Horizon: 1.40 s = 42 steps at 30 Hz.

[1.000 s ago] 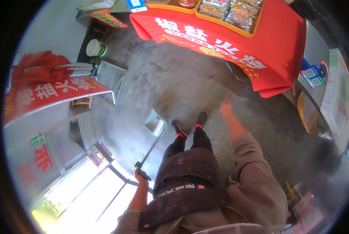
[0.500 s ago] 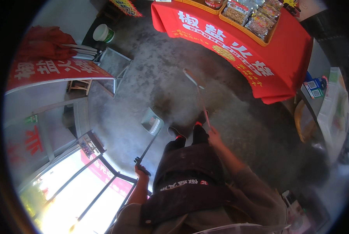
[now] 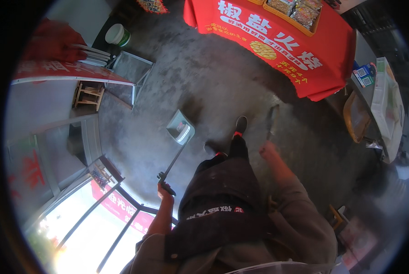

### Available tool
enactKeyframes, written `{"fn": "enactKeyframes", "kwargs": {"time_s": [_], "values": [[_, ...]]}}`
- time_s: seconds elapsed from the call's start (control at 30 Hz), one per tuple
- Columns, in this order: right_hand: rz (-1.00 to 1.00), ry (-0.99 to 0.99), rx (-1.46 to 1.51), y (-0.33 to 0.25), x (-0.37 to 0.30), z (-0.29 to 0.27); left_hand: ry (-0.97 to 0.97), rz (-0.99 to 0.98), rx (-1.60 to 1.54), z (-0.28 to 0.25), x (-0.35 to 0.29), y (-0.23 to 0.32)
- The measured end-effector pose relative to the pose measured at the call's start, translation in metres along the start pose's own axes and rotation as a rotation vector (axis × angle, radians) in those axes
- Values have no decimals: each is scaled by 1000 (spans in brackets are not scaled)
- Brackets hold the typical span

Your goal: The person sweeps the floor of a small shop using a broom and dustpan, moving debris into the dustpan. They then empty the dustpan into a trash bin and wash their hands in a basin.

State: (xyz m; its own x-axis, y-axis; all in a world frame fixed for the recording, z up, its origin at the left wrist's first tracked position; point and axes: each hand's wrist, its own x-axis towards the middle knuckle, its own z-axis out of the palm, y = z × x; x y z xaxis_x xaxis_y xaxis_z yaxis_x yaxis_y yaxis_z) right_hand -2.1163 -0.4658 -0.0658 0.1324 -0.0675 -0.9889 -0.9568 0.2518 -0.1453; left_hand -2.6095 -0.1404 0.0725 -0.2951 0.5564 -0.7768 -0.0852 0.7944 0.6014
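Note:
My left hand (image 3: 163,192) is wrapped round the black grip of a long-handled dustpan (image 3: 173,122). Its pale scoop rests on the floor to the left of my feet, with a printed label inside. My right hand (image 3: 269,150) is closed round the handle of what looks like a long broom (image 3: 271,122). That broom points forward, right of my shoes, and its far end is smeared by motion. A wide gap lies between the broom and the scoop.
A table with a red cloth (image 3: 259,34) carries trays of packaged food ahead. On the left stand a white bucket (image 3: 117,34), a metal frame (image 3: 133,68) and a wooden stool (image 3: 89,95). A counter edge (image 3: 369,107) runs along the right.
My right hand and the broom have swung to the right, away from the dustpan. My right foot has stepped forward. The dustpan's scoop has shifted slightly, still in my left hand.

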Motion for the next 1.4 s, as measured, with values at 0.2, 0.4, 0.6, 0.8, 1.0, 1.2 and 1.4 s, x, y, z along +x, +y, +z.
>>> {"fn": "enactKeyframes", "kwargs": {"time_s": [0.2,0.4,0.6,0.8,1.0,1.2,1.4], "values": [[262,-211,-88,137,-60,156,55,47,21,-32,-1,-6],[169,-299,-228,161,-123,177,101,99,18,-54,-2,-18],[-249,-264,-444,107,-120,124,123,131,71,-63,1,-23],[-508,6,-891,3,-43,174,222,34,67,-53,7,-19],[-151,-218,-737,79,-52,249,305,16,53,-11,-8,6],[-68,-307,-847,50,-109,301,445,14,-109,60,-19,37],[-782,-133,-1385,-51,-43,465,503,-29,-290,111,-46,63]]}}
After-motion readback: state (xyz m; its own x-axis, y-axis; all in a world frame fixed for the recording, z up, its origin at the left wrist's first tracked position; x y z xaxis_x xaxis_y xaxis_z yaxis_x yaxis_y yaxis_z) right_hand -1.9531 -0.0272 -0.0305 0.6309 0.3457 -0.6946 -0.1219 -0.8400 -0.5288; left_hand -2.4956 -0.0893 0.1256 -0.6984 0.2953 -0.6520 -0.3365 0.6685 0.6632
